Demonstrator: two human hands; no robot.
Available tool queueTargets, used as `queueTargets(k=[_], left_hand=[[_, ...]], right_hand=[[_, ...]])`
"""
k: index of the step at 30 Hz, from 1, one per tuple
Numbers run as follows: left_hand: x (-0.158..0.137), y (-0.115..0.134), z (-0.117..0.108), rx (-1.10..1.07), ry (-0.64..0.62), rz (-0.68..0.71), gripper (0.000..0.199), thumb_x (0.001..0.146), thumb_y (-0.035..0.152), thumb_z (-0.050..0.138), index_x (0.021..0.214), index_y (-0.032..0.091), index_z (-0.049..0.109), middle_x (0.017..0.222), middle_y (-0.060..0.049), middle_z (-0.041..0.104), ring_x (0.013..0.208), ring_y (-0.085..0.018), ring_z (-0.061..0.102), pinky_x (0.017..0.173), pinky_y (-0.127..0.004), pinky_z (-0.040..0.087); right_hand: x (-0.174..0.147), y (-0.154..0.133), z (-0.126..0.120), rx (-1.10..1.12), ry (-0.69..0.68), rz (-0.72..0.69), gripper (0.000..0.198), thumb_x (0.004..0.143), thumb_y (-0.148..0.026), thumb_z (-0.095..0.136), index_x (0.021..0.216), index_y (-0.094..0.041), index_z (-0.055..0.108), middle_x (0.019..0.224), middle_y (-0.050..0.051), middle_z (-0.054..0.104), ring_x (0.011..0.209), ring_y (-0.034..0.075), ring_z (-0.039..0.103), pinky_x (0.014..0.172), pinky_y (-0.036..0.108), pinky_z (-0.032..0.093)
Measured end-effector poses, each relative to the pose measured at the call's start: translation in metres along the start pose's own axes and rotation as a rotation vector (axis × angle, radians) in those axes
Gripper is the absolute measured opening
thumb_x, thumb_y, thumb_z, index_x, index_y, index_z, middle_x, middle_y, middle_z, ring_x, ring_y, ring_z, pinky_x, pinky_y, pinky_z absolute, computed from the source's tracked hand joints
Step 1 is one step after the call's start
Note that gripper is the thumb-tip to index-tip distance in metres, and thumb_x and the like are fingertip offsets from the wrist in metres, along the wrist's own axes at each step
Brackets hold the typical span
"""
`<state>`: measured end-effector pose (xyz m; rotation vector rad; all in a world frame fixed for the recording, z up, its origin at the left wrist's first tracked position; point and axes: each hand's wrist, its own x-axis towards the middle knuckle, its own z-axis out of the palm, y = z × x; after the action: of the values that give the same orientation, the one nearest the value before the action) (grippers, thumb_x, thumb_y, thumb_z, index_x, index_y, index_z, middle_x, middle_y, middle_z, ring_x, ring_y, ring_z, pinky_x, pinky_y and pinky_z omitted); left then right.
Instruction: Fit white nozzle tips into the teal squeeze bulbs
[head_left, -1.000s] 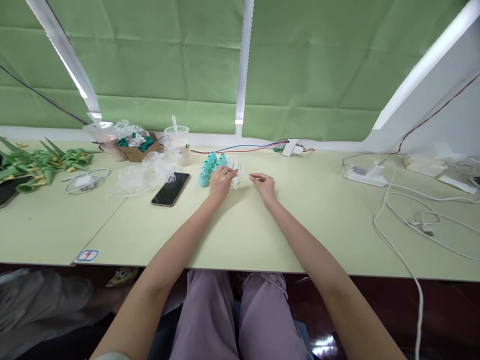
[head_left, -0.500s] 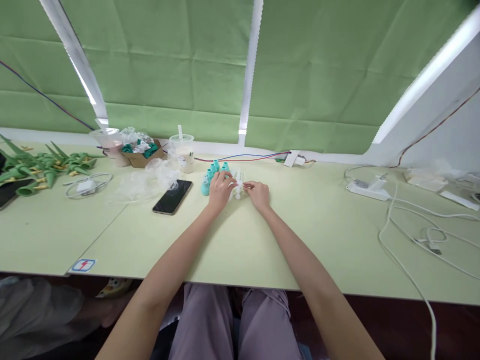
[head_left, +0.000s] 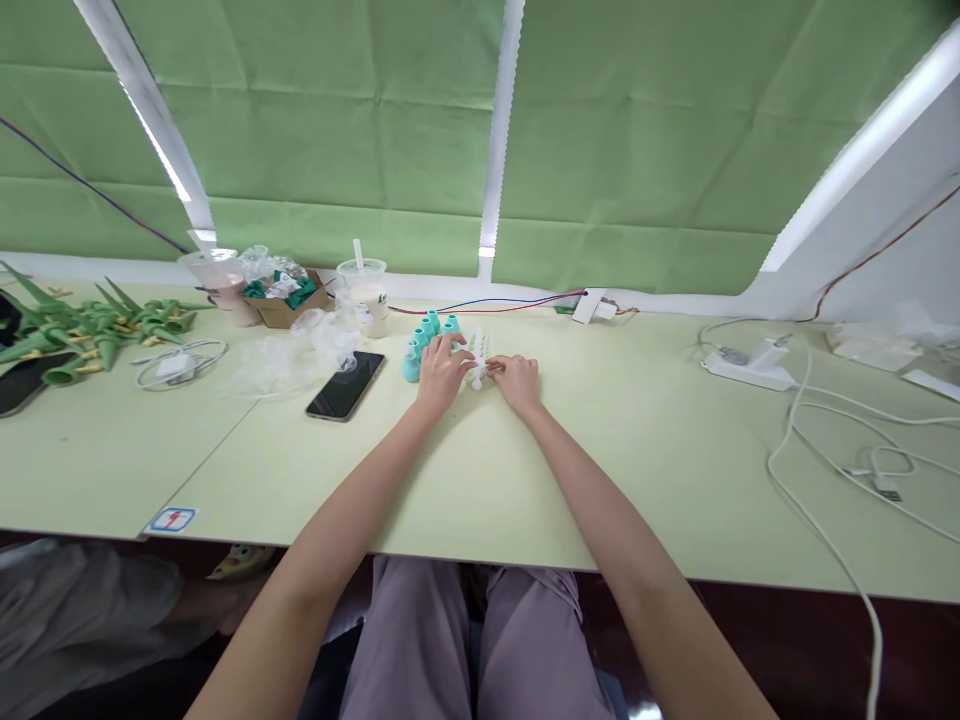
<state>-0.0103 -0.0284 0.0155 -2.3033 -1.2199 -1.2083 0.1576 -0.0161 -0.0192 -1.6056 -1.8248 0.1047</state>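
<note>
Head view: toward the table's [head_left: 600, 480] far edge, left of the middle, an open cardboard box [head_left: 289, 316] holds dark-green pieces [head_left: 304, 292] and crumpled clear wrap [head_left: 259, 262]. On its left stands a clear cup [head_left: 232, 297] with pinkish contents; on its right, a straw cup [head_left: 370, 310] holds something pale. Nearer the near edge lie loose plastic bags [head_left: 281, 362] and a phone [head_left: 346, 386], left of the work. Small white pieces [head_left: 478, 383] sit between the hands, midway from far edge to near edge. The left hand [head_left: 442, 372] bends its fingers over them, partly hiding turquoise pieces [head_left: 411, 367]; the right hand [head_left: 516, 382] has its fingertips drawn together beside them. Whether either grips one, I cannot tell.
</note>
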Motion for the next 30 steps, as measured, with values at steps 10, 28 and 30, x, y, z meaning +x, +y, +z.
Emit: queueTargets(k=[10, 28, 30], left_hand=[[0.0, 0.003, -0.002, 0.037, 0.007, 0.014, 0.01, 0.081, 0.03, 0.059, 0.078, 0.023, 0.066, 0.105, -0.007, 0.062, 0.097, -0.025, 0.053, 0.078, -0.038, 0.037], [0.005, 0.003, -0.022, 0.019, 0.351, -0.249, 0.031, 0.086, 0.036, 0.047, 0.112, 0.019, 0.048, 0.12, -0.013, 0.051, 0.113, -0.027, 0.044, 0.094, -0.041, 0.029], [0.007, -0.009, -0.027, 0.046, 0.443, -0.333, 0.026, 0.085, 0.028, 0.045, 0.11, 0.019, 0.044, 0.122, -0.013, 0.048, 0.117, -0.027, 0.042, 0.097, -0.043, 0.027]], right_hand=[[-0.013, -0.017, -0.019, 0.069, 0.167, -0.153, 0.028, 0.087, -0.022, 0.046, 0.11, -0.025, 0.062, 0.11, 0.004, 0.064, 0.092, 0.018, 0.057, 0.088, 0.034, 0.028], [-0.009, -0.02, -0.03, 0.384, 0.104, -0.082, 0.015, 0.073, -0.034, 0.064, 0.084, -0.024, 0.068, 0.096, 0.003, 0.066, 0.091, 0.018, 0.055, 0.087, 0.032, 0.037], [-0.006, -0.016, -0.036, 0.487, 0.006, -0.093, 0.02, 0.069, -0.038, 0.067, 0.082, -0.023, 0.069, 0.094, 0.003, 0.065, 0.085, 0.017, 0.054, 0.078, 0.029, 0.04]])
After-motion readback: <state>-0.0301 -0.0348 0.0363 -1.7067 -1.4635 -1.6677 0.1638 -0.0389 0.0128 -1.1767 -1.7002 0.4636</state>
